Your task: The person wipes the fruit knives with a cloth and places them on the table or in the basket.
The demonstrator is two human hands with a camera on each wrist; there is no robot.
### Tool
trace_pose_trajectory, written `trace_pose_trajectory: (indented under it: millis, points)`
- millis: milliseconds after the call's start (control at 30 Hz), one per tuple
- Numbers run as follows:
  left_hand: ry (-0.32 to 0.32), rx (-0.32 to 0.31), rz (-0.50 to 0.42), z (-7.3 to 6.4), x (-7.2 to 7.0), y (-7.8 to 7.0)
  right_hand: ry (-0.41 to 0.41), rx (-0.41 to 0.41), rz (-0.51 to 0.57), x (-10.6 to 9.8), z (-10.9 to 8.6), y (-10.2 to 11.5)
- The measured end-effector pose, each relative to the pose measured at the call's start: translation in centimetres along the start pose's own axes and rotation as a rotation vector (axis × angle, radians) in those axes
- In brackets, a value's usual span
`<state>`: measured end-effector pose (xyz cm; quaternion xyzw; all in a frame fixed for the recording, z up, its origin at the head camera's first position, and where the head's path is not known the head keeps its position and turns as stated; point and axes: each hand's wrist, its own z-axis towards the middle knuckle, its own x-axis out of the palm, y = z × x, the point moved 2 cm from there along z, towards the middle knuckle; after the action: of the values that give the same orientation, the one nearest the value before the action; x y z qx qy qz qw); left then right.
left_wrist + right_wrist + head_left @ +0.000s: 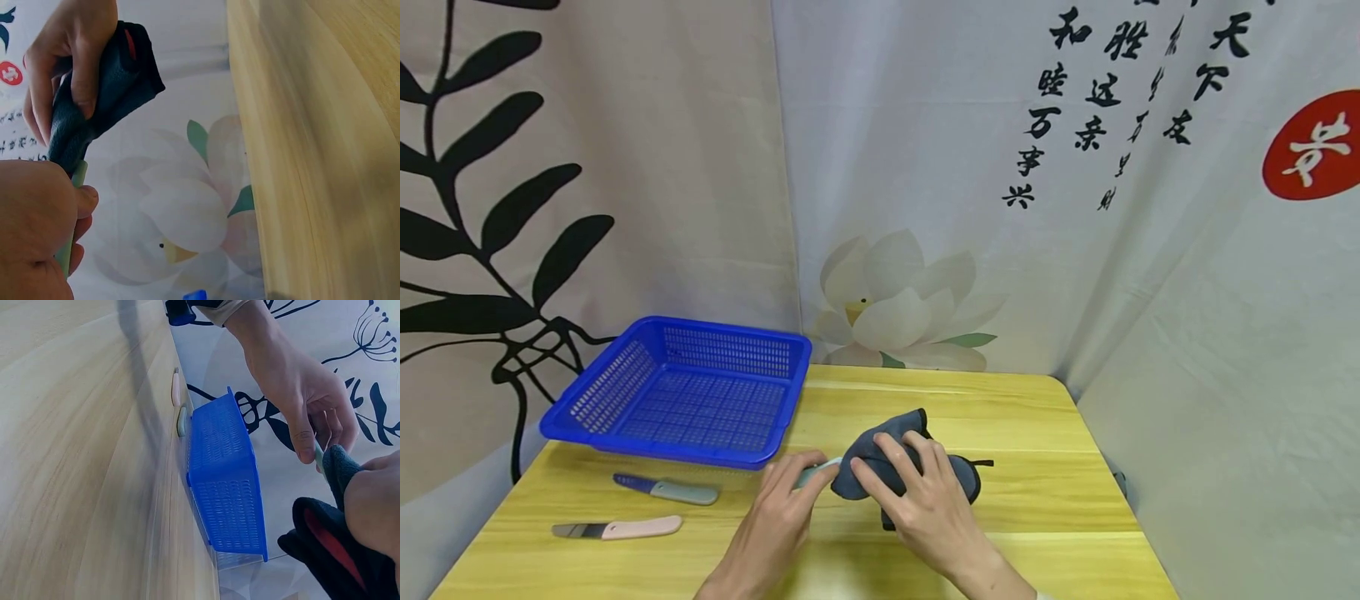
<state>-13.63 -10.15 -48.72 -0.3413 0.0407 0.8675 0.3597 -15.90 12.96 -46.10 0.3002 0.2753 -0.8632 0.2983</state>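
Both hands are together over the table, close enough to share one piece of work; the left hand (778, 504) pinches a pale green handle (816, 473), thumb and fingers curled round it; just beside it the right hand (928, 500) grips a dark blue-grey cloth (891, 429), fingers spread over the folds and pressing down; the handle's far end meets the cloth right between the two hands, and whatever lies under the folds is hidden! Out past the right hand's fingers pokes a thin black strip (982, 462) at the cloth's edge; the right wrist view catches a slash of red lining (334, 547) in a dark opening beneath that hand; over to the left hand's left, well apart from it, lie two knives on the table (1037, 517), one with a blue blade and grey-green handle (685, 492), the other, nearer the person, with a pale pink handle (643, 527); beyond them, ahead and left of both hands, sits a blue mesh basket (700, 408); behind everything hangs a curtain (917, 167) with a printed lotus.
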Motion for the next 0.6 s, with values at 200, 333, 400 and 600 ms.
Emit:
trace_pose_trajectory:
  millis: [200,333,400,600]
  points:
    - [-0.035,0.017,-0.015,0.0,-0.1,0.0,0.003,0.013,-0.013,-0.1,0.0,0.0]
    - [-0.058,0.033,-0.012,0.0,-0.1,0.1,-0.002,0.017,-0.011,-0.1,-0.2,-0.2]
    - [-0.070,0.040,-0.009,0.0,0.0,0.1,-0.007,0.018,-0.010,0.0,-0.3,-0.4]
    - [-0.075,0.040,-0.014,-0.1,0.0,0.3,-0.044,0.035,-0.023,0.1,-0.6,-1.3]
